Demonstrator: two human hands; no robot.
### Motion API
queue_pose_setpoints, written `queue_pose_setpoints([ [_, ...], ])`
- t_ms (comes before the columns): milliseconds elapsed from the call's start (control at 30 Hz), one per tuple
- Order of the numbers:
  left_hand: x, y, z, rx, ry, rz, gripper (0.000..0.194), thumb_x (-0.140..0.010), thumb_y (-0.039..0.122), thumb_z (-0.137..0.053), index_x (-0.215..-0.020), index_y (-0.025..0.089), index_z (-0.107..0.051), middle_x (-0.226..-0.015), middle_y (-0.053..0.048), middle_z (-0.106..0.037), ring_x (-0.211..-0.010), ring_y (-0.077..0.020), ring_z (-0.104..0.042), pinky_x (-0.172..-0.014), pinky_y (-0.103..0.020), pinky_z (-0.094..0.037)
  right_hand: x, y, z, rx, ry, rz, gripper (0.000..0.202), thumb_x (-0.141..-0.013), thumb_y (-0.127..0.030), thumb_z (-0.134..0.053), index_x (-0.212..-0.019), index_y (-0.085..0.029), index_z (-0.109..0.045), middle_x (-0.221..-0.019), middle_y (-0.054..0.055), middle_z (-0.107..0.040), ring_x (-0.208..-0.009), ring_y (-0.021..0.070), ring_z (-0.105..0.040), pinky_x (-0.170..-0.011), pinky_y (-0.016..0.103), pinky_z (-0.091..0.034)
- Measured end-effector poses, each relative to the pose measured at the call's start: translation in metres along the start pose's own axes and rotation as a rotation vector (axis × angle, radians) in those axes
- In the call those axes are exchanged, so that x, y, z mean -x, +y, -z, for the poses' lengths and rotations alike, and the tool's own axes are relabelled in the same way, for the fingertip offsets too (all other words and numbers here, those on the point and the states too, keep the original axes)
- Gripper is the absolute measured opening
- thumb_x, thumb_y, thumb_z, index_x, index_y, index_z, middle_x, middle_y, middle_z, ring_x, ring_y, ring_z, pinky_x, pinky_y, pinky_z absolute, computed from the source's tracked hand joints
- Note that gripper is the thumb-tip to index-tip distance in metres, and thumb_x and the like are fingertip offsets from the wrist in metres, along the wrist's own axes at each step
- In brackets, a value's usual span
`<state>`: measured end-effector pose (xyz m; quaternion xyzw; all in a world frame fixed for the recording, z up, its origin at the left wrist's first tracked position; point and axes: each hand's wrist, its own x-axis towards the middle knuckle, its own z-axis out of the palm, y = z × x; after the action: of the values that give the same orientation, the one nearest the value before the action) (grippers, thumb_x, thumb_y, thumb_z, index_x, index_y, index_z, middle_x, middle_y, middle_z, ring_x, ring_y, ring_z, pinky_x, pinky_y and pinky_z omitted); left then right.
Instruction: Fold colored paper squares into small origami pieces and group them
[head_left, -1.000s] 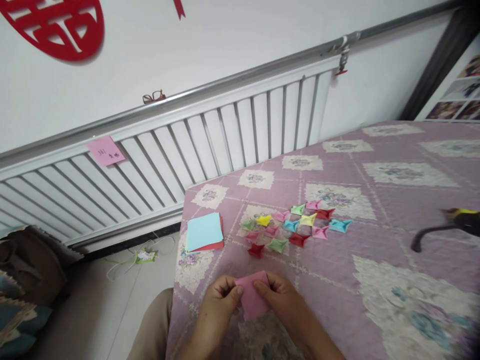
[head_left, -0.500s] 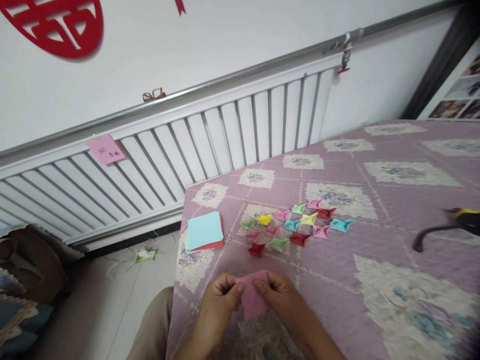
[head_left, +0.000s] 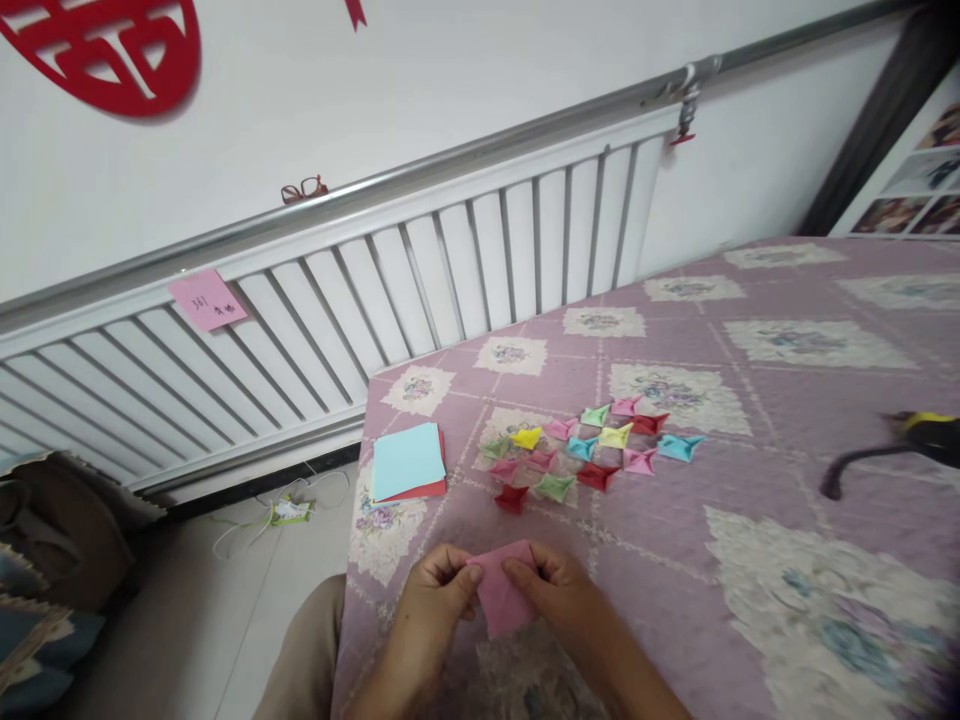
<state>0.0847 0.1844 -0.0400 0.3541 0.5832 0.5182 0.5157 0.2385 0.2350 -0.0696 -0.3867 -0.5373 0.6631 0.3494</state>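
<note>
Lower centre of the frame: a pink square sheet of paper (head_left: 504,598) was held just above the purple floral quilted bedcover (head_left: 750,480), pinched at its top edge by both hands. Left hand (head_left: 435,610) was closed with thumb and fingertips nipping the left corner; right hand (head_left: 559,600) likewise on the right corner. Step judged to be an early fold on the sheet; the next move would call for edges aligned before creasing. No containers were seen. Folded coloured paper pieces (head_left: 592,452) were laid loose mid-frame, and a stack of flat paper sheets, light blue on top (head_left: 407,462), left of them.
</note>
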Motion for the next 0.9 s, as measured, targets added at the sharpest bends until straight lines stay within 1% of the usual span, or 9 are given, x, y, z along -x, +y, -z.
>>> queue_pose_setpoints([
  [167,0.000,-0.002,0.003,0.059,-0.010,0.021,0.038,-0.064,0.049,-0.076,-0.068,0.015,-0.059,-0.058,0.003,-0.055,-0.052,-0.0096,-0.045,-0.052,-0.021,-0.035,0.000,0.000,-0.002,0.001,-0.004,-0.012,0.034,-0.074,-0.051,-0.058,-0.077,-0.017,-0.063,-0.068,-0.001,-0.059,-0.062,0.0140,-0.049,-0.056,0.024,-0.038],
  [367,-0.001,-0.006,0.005,-0.053,0.045,-0.087,0.038,-0.068,0.049,-0.073,-0.062,0.016,-0.054,-0.053,0.005,-0.049,-0.052,-0.0090,-0.041,-0.052,-0.021,-0.031,0.003,-0.004,-0.005,0.082,0.028,0.008,0.030,-0.076,-0.046,-0.057,-0.074,-0.017,-0.062,-0.067,-0.001,-0.058,-0.064,0.0141,-0.048,-0.058,0.025,-0.037],
  [500,-0.002,-0.010,0.006,-0.024,0.015,-0.044,0.041,-0.069,0.054,-0.071,-0.065,0.016,-0.054,-0.056,0.004,-0.050,-0.053,-0.0093,-0.042,-0.053,-0.021,-0.032,0.001,-0.005,-0.005,0.125,0.033,0.004,0.027,-0.075,-0.044,-0.057,-0.072,-0.017,-0.061,-0.067,-0.001,-0.058,-0.064,0.0143,-0.049,-0.057,0.025,-0.037],
  [600,-0.002,-0.014,0.007,0.005,-0.044,0.006,0.043,-0.068,0.056,-0.071,-0.070,0.016,-0.056,-0.060,0.003,-0.053,-0.055,-0.0101,-0.044,-0.053,-0.021,-0.033,0.001,-0.006,-0.005,0.074,0.008,-0.014,0.029,-0.075,-0.046,-0.056,-0.074,-0.018,-0.061,-0.066,-0.002,-0.058,-0.061,0.0139,-0.050,-0.056,0.024,-0.037],
  [667,-0.001,-0.015,0.008,0.013,-0.071,0.035,0.045,-0.066,0.059,-0.071,-0.069,0.016,-0.056,-0.059,0.003,-0.053,-0.054,-0.0104,-0.043,-0.053,-0.022,-0.033,0.001,-0.006,-0.006,0.040,0.005,-0.022,0.031,-0.075,-0.048,-0.057,-0.076,-0.017,-0.062,-0.066,-0.002,-0.059,-0.061,0.0138,-0.050,-0.056,0.024,-0.038],
  [733,-0.001,-0.016,0.008,0.008,-0.059,0.027,0.047,-0.064,0.060,-0.072,-0.064,0.017,-0.053,-0.055,0.004,-0.050,-0.052,-0.0098,-0.041,-0.052,-0.021,-0.031,0.001,-0.006,-0.006,0.039,0.006,-0.028,0.031,-0.075,-0.048,-0.057,-0.076,-0.017,-0.062,-0.067,-0.002,-0.059,-0.062,0.0137,-0.051,-0.057,0.024,-0.038],
  [800,-0.001,-0.017,0.009,-0.019,-0.012,-0.008,0.049,-0.062,0.060,-0.073,-0.059,0.017,-0.050,-0.052,0.004,-0.047,-0.050,-0.0092,-0.038,-0.052,-0.021,-0.030,0.001,-0.007,-0.007,0.058,0.000,-0.031,0.030,-0.075,-0.047,-0.057,-0.076,-0.017,-0.062,-0.067,-0.002,-0.059,-0.062,0.0135,-0.050,-0.057,0.024,-0.038],
  [867,0.000,-0.019,0.009,-0.053,0.018,-0.029,0.049,-0.063,0.060,-0.072,-0.058,0.017,-0.049,-0.052,0.005,-0.046,-0.051,-0.0093,-0.037,-0.052,-0.022,-0.029,0.001,-0.007,-0.008,0.066,0.010,-0.027,0.030,-0.075,-0.046,-0.057,-0.075,-0.017,-0.062,-0.066,-0.002,-0.058,-0.061,0.0132,-0.050,-0.056,0.024,-0.038],
  [900,0.000,-0.020,0.009,-0.058,0.008,-0.024,0.048,-0.065,0.060,-0.071,-0.059,0.018,-0.050,-0.052,0.004,-0.047,-0.051,-0.0095,-0.038,-0.052,-0.022,-0.029,0.001,-0.007,-0.008,0.065,0.020,-0.024,0.029,-0.075,-0.045,-0.056,-0.075,-0.017,-0.062,-0.066,-0.002,-0.058,-0.062,0.0132,-0.049,-0.056,0.024,-0.038],
])
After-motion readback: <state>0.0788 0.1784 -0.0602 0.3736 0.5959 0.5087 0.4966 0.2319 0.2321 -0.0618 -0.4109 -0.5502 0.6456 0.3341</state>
